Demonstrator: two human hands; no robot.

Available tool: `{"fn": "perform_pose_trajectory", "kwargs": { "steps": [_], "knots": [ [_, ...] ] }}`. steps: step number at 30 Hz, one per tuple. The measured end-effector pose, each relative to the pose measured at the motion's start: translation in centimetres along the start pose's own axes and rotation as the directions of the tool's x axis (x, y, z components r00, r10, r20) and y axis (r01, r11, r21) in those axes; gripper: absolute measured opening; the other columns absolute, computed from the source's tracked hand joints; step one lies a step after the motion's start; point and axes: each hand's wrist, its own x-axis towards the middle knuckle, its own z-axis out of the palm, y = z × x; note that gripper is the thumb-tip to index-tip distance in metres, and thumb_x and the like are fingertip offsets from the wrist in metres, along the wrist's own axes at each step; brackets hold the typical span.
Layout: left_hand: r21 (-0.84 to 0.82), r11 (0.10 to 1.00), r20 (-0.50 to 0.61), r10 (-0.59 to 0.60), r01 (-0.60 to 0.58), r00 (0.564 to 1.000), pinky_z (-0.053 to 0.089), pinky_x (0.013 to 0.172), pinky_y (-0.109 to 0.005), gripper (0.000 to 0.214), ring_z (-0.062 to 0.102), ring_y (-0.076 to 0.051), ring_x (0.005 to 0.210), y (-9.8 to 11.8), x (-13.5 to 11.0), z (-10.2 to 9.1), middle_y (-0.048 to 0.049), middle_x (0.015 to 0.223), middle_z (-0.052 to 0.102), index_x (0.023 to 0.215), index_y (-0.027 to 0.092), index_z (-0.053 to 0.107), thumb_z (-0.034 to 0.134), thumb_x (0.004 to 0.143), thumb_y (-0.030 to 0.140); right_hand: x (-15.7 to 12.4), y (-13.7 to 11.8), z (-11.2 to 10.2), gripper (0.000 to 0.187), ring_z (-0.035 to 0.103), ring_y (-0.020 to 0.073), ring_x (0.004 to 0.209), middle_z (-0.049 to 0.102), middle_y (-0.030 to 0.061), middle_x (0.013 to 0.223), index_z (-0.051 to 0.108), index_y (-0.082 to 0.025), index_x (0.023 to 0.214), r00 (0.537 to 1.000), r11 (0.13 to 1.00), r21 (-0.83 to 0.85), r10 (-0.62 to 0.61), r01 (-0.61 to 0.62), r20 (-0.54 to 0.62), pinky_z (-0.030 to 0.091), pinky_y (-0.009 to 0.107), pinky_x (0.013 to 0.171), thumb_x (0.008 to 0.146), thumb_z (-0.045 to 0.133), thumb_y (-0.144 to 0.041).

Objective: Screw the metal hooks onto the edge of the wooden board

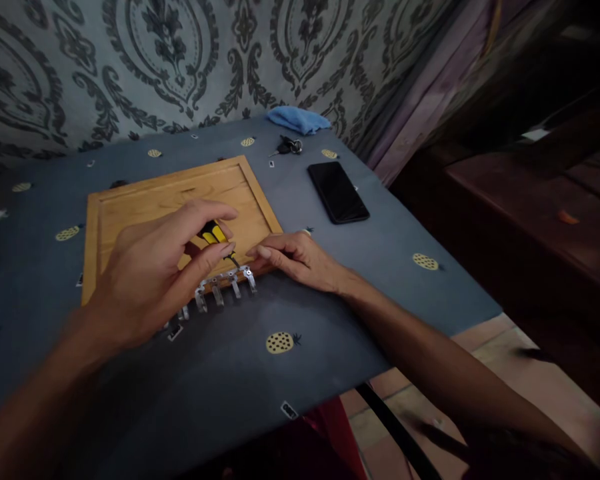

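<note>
A wooden board (177, 193) with a raised rim lies on the table. Along its near edge runs a metal hook rail (217, 291), its several hooks pointing towards me. My left hand (155, 257) is curled round the yellow-and-black handle of a screwdriver (213, 233). The screwdriver's shaft slants down to the rail's right end, near a screw there. At the board's near right corner, my right hand (300, 259) has its fingers closed on the edge beside the rail. My left hand and wrist hide the rail's left part.
A black phone (338, 192) lies right of the board. Behind it are keys (289, 145) and a folded blue cloth (299, 120). The blue tablecloth (330, 327) has pineapple prints. A patterned curtain (180, 60) hangs along the table's far side.
</note>
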Motion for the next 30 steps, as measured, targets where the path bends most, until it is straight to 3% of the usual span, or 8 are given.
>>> {"fn": "perform_pose_trajectory", "kwargs": {
  "steps": [16, 25, 30],
  "knots": [
    [0.070, 0.997, 0.001, 0.015, -0.015, 1.000, 0.059, 0.074, -0.023, 0.023, 0.075, -0.012, 0.076, 0.2, -0.8, -0.9, 0.0035, 0.108, 0.078, 0.124, 0.027, 0.062, 0.052, 0.106, 0.035, -0.3, -0.1, -0.3, 0.060, 0.076, 0.0176, 0.091, 0.079, 0.0094, 0.094, 0.075, -0.013, 0.095, 0.999, 0.999, 0.003, 0.038, -0.038, -0.005, 0.056, 0.027, 0.082, 0.106, 0.043, -0.063],
    [0.054, 0.998, -0.001, -0.020, 0.020, 1.000, 0.058, 0.072, -0.025, 0.022, 0.077, -0.015, 0.082, 0.2, -0.7, -0.2, 0.0023, 0.112, 0.078, 0.124, 0.026, 0.062, 0.053, 0.105, 0.032, -0.1, 0.1, -0.2, 0.063, 0.073, 0.0183, 0.091, 0.077, 0.0092, 0.094, 0.076, -0.015, 0.096, 1.000, 0.998, -0.062, 0.006, -0.007, -0.024, 0.055, 0.029, 0.082, 0.106, 0.040, -0.066],
    [0.032, 0.999, -0.004, 0.031, -0.031, 1.000, 0.058, 0.077, -0.023, 0.024, 0.076, -0.014, 0.086, 0.2, -0.8, 0.4, 0.0003, 0.111, 0.078, 0.126, 0.023, 0.061, 0.055, 0.104, 0.027, -0.1, 0.3, -0.1, 0.062, 0.068, 0.0168, 0.084, 0.072, 0.0073, 0.087, 0.074, -0.014, 0.094, 1.000, 0.993, -0.119, 0.007, -0.010, -0.023, 0.053, 0.028, 0.080, 0.106, 0.040, -0.065]
  ]
}}
